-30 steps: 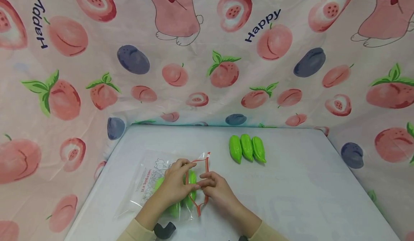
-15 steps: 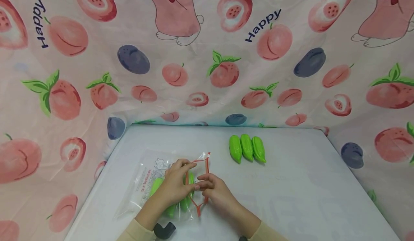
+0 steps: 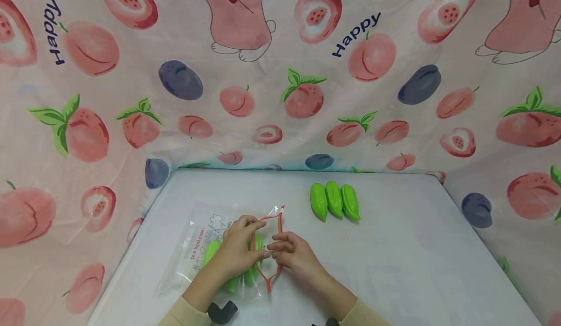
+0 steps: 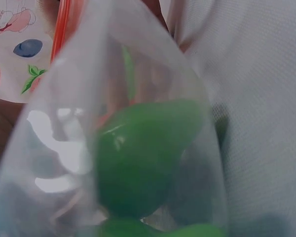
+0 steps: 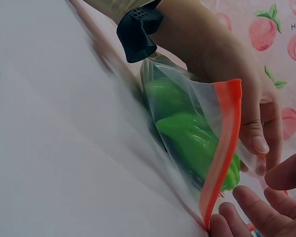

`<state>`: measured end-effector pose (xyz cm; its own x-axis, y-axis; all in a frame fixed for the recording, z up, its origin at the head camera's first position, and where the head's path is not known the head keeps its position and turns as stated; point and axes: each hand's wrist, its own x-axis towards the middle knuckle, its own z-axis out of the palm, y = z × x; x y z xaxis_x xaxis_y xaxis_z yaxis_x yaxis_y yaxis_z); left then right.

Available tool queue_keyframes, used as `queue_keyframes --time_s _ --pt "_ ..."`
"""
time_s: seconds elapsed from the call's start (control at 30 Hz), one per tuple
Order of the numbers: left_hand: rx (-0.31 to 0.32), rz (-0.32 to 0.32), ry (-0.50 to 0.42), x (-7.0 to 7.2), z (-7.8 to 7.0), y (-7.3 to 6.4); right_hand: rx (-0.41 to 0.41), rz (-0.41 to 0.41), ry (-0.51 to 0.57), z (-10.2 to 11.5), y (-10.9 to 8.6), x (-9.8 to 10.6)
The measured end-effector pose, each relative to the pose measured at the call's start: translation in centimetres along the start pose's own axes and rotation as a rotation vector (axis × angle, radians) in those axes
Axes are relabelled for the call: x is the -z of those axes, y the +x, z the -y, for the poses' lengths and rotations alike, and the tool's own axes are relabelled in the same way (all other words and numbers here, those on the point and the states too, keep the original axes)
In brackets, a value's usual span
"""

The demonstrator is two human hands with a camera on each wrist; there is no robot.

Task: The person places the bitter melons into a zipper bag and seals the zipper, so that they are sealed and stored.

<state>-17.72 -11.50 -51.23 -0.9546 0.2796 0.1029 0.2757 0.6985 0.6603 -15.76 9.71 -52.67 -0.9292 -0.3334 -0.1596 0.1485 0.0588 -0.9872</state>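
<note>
Head view: a clear printed bag [image 3: 186, 263] lies on the white table [image 3: 394, 248], its mouth toward the right side of the view and edged by an orange-red strip [image 3: 281, 224] that stands spread in a loop. Green fruits inside the bag [image 3: 213, 251] show through the film, partly covered by the left hand [image 3: 238, 245]. That hand lies across the bag near the mouth, thumb and fingers apart. The right hand [image 3: 298, 255] is at the opposite side of the mouth, fingers loosely bent, with its tips close to the left thumb. Three loose green fruits [image 3: 334, 200] lie side by side on the table, beyond the right hand and apart from the bag. A patterned cloth [image 3: 271, 102] hangs behind and at both sides. Left wrist view: the film fills much of the foreground, with one bagged fruit large behind it; fingers show only dimly through the plastic, so their contact cannot be judged here. Right wrist view: the mouth gapes, with green fruit lying just within it. The right fingertips touch the strip near its lower end, thumb well clear of them. A black curved piece [image 5: 138, 34] is at the left wrist, beside the sleeve [image 5: 108, 7].
</note>
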Motion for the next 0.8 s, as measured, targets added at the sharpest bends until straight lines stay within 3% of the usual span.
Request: queue_keyframes --time_s 0.8 --pt "-0.033 -0.027 -0.019 -0.1 0.1 0.1 -0.031 -0.069 -0.006 0.4 -0.3 1.5"
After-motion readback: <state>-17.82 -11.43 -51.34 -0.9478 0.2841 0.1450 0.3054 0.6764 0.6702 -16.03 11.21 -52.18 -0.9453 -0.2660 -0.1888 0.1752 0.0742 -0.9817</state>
